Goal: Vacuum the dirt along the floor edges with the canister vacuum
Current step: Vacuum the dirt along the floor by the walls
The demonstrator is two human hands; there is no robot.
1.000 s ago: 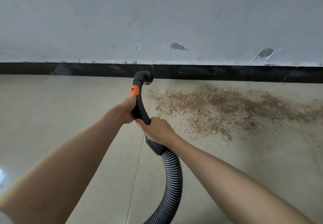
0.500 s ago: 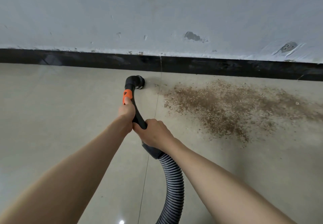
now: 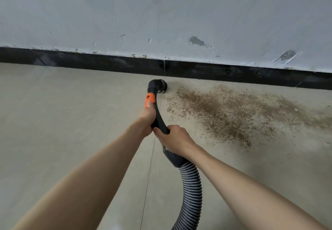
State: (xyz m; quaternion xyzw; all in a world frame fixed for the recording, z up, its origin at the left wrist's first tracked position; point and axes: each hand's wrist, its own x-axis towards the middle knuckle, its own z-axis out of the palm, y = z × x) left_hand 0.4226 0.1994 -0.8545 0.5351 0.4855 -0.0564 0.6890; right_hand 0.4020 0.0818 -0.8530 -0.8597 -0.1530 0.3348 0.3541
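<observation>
Hands grip the curved black plastic vacuum handle [image 3: 159,120]: the left hand [image 3: 146,122] wraps its upper part with the thumb on the orange slider [image 3: 150,99], the right hand [image 3: 175,139] curls round the lower end above the ribbed grey-black hose [image 3: 191,190]. The round black nozzle [image 3: 158,85] sits on the beige tiled floor [image 3: 71,122], near the black skirting board [image 3: 107,64], at the left edge of the brown sawdust-like dirt patch [image 3: 224,111].
</observation>
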